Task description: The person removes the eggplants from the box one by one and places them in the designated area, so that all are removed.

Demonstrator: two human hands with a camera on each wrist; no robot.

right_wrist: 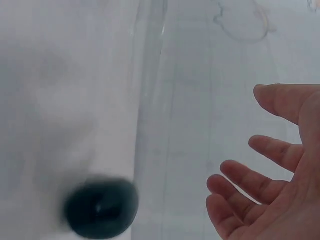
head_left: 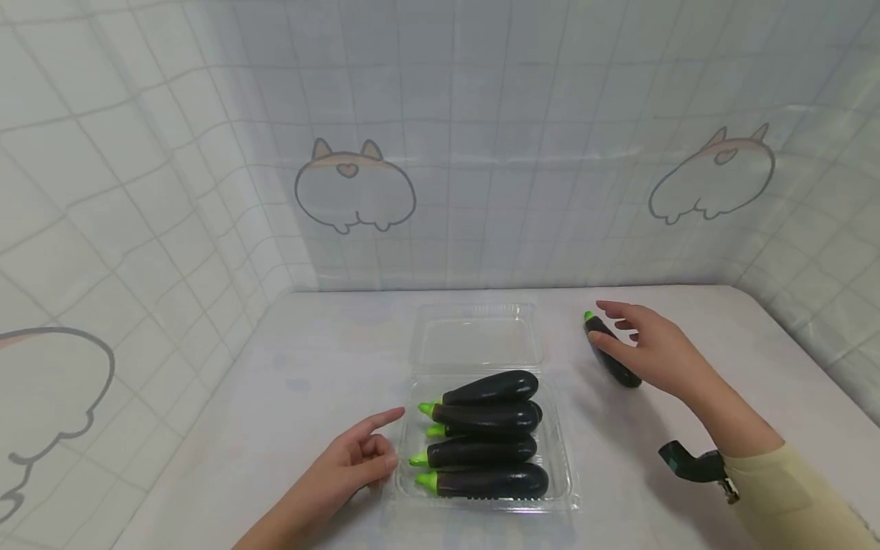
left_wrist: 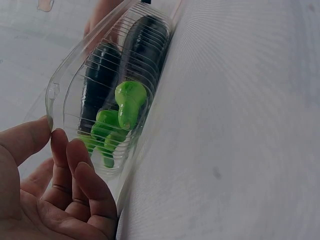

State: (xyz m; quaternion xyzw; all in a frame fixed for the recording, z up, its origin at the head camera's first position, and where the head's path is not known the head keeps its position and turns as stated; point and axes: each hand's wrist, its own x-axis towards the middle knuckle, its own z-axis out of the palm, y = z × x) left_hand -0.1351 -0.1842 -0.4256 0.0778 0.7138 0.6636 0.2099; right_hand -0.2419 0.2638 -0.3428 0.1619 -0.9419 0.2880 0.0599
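Observation:
A clear plastic clamshell box point(head_left: 567, 489) sits on the table with its lid point(head_left: 481, 340) folded back. Several dark eggplants point(head_left: 491, 481) with green stems lie in it, stems to the left. My left hand point(head_left: 357, 458) is at the box's left side, thumb and a fingertip pinching its rim; in the left wrist view the fingers point(left_wrist: 60, 150) are curled beside the wall. One more eggplant point(head_left: 622, 370) lies on the table, right of the lid. Over it hovers my right hand point(head_left: 649, 344), fingers spread and holding nothing; the right wrist view shows this eggplant point(right_wrist: 102, 207) blurred and apart from the fingers.
The white table point(head_left: 323, 351) extends on both sides of the box. Behind it and at both sides hang pale grid-patterned curtains point(head_left: 509, 191) with cartoon animal drawings. A black device point(head_left: 690, 464) is strapped at my right sleeve.

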